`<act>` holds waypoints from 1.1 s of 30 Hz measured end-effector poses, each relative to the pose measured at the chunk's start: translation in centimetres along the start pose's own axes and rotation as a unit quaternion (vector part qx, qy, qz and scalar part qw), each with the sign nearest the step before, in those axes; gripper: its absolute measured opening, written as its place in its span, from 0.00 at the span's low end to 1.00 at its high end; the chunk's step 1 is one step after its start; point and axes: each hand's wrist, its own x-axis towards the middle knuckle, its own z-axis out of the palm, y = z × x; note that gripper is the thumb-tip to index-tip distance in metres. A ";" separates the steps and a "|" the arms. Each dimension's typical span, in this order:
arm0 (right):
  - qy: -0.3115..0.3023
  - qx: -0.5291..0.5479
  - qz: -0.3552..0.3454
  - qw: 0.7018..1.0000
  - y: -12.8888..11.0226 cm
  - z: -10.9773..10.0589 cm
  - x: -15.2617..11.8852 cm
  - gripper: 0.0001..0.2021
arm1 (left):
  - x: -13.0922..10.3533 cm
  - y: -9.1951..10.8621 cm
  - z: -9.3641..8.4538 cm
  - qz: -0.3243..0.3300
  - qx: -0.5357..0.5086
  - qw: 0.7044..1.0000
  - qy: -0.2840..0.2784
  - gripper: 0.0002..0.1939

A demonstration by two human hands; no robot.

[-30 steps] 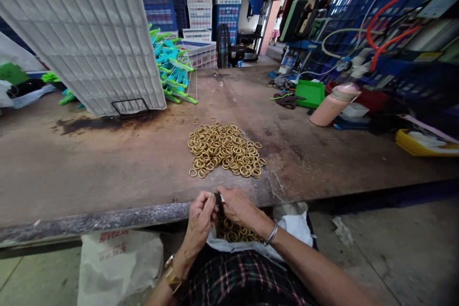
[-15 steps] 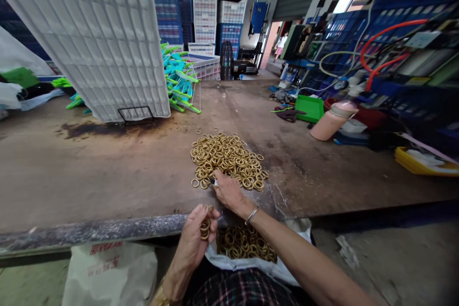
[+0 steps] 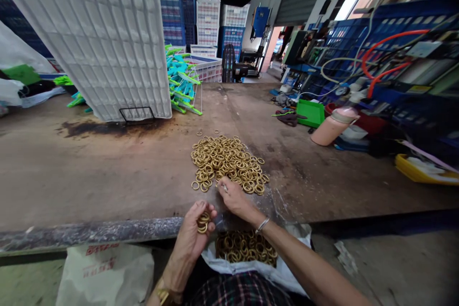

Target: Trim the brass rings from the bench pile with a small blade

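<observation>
A heap of brass-coloured rings [image 3: 225, 160] lies on the brown worktable [image 3: 107, 177]. My left hand [image 3: 195, 227] is cupped, palm up, by the table's front edge, its fingers curled round several rings [image 3: 203, 223]. At the near side of the heap is my right hand [image 3: 234, 198], its fingers pinched together. Something small and pale shows at those fingertips, but its kind cannot be made out. Below the table edge, an open white bag [image 3: 229, 267] on my lap holds many more rings [image 3: 247, 247].
A large ribbed white panel [image 3: 118, 48] stands tilted at the left, with green and turquoise plastic pieces [image 3: 182, 83] behind it. On the right are a pink bottle [image 3: 332, 129], a green tray [image 3: 310, 112] and a yellow tray [image 3: 423, 169]. Stacked crates [image 3: 208, 7] fill the back.
My right hand has drawn back slightly from the heap towards me, its fingers more closed. My left hand has turned a little, showing more of its rings.
</observation>
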 end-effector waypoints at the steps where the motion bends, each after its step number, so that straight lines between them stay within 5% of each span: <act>1: -0.004 0.084 0.010 0.996 0.0 -0.2 -0.4 0.06 | 0.1 -0.1 0.2 0.014 0.021 1.000 -0.004 0.12; 6: -0.098 0.396 0.125 0.905 -1.1 -0.7 -3.1 0.09 | 0.2 -0.8 1.4 0.047 0.107 0.993 -0.013 0.23; 9: -0.134 0.478 0.163 0.852 -1.7 -0.5 -4.1 0.14 | 0.3 -1.4 1.4 0.045 0.145 0.988 0.003 0.24; 11: -0.139 0.492 0.168 0.843 -1.6 -0.3 -4.1 0.14 | 0.9 -1.7 0.8 0.061 0.178 0.982 0.017 0.24; 14: -0.106 0.436 0.158 0.880 -1.1 -0.5 -3.6 0.11 | 2.3 -2.0 -0.1 0.083 0.274 0.957 0.039 0.24; 17: -0.042 0.319 0.123 0.939 -0.9 -1.2 -3.2 0.08 | 3.3 -2.0 -0.3 0.208 0.394 0.894 0.037 0.21; 20: -0.029 0.238 0.111 0.965 -1.2 -1.8 -3.0 0.07 | 3.5 -1.8 0.1 0.288 0.449 0.846 0.007 0.17; 26: -0.021 0.210 0.150 0.966 -1.6 -1.7 -2.7 0.07 | 3.9 -1.4 0.5 0.062 0.386 0.917 -0.074 0.24; 33: -0.035 0.228 0.121 0.965 -0.1 -0.2 -1.8 0.07 | 5.0 -2.6 -0.2 0.002 0.296 0.951 -0.091 0.27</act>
